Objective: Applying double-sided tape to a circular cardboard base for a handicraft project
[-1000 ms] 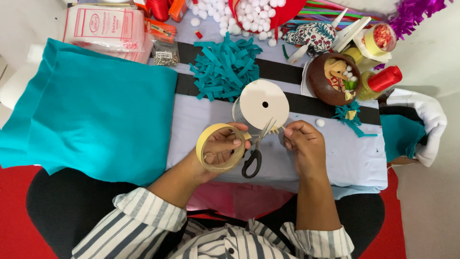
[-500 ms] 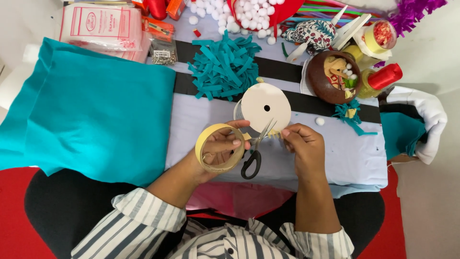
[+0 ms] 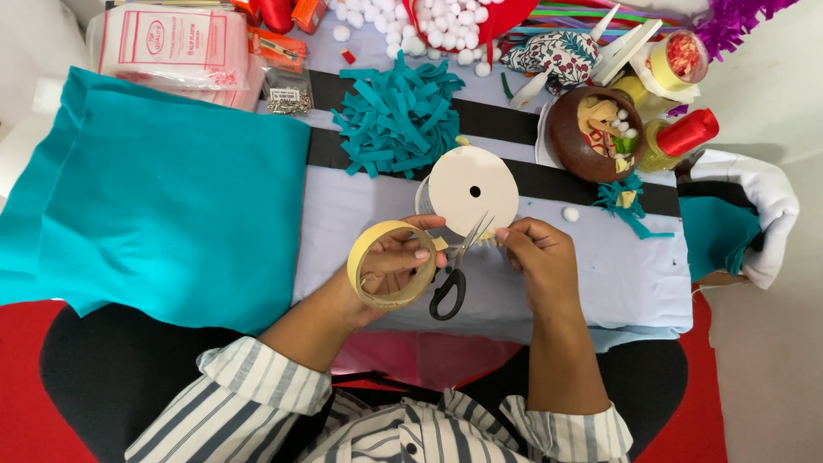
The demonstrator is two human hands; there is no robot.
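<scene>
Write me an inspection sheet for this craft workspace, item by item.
Surface: pale cloth-covered board with black bands, on the lap.
Job's things: roll of yellow tape around the left hand; black-handled scissors also in that hand; tape end pinched by the right hand.
Clutter: white disc, teal felt strips, teal felt sheet, brown bowl, white pom-poms, red-capped bottle.
Hands: both shut on items.
Cables: nothing seen.
Surroundings: red floor, white wall.
</scene>
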